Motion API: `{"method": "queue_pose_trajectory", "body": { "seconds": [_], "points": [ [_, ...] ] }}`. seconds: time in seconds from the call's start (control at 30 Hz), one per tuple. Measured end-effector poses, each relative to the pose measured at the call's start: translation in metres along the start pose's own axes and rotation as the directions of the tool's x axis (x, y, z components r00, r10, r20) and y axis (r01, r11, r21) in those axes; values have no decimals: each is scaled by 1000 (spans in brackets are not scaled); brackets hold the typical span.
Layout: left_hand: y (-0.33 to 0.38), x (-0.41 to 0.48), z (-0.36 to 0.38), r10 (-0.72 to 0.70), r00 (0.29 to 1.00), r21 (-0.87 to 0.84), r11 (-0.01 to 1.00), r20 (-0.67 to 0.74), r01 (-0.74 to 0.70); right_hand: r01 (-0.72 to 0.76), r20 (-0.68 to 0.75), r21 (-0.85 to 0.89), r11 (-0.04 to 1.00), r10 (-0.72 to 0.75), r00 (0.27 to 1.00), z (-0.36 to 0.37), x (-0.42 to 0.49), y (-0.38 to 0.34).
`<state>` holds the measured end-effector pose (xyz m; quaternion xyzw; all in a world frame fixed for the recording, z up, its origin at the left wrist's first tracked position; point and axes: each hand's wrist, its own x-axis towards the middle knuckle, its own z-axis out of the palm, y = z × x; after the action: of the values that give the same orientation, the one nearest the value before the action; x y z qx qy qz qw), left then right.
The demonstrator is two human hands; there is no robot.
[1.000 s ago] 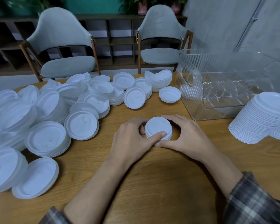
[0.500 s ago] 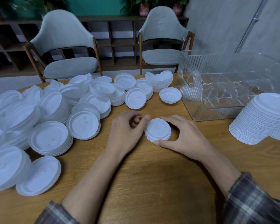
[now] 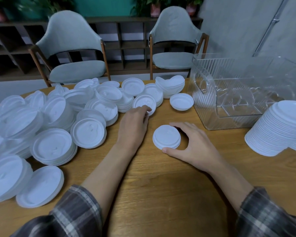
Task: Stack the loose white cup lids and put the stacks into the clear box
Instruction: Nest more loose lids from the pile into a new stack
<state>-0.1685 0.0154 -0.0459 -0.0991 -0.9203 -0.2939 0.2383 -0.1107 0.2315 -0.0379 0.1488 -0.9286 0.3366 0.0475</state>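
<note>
A small stack of white lids [image 3: 166,136] stands on the wooden table [image 3: 161,185] in front of me. My right hand [image 3: 193,144] holds it, thumb at its near edge and fingers curled round its far side. My left hand [image 3: 133,124] reaches out to a loose lid [image 3: 144,102] that leans against the pile, its fingertips pinching the lid's near edge. Loose lids and short stacks [image 3: 58,120] cover the left half of the table. The clear ribbed box [image 3: 212,103] stands at the right, with no lids visible in it.
A tall leaning stack of lids [image 3: 279,129] sits at the right edge, near the box. One upturned lid [image 3: 181,101] lies between the pile and the box. Two grey chairs [image 3: 72,48] stand behind the table.
My left hand let go of the small stack and moved forward to a loose lid at the pile's edge. My right hand stayed on the stack.
</note>
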Motion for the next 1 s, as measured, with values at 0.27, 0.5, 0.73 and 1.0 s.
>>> {"method": "queue_pose_trajectory", "body": {
  "seconds": [0.27, 0.5, 0.73, 1.0],
  "points": [
    [-1, -20, -22, 18, 999, -51, 998, -44, -20, -31, -11, -4, 1000, 31, 999, 2, 0, 0],
    [27, -34, -43, -324, 946, -630, 734, 0, 252, -69, -29, 8, 998, 70, 997, 2, 1, -1],
    [34, -40, -33, -327, 900, -578, 689, 290, 437, -80, -30, 22, 997, 81, 996, 2, 1, 0],
    [39, -45, -27, -165, 963, -362, 902, 211, 234, -44, -51, 7, 999, 44, 998, 3, 0, -2]
  ]
}}
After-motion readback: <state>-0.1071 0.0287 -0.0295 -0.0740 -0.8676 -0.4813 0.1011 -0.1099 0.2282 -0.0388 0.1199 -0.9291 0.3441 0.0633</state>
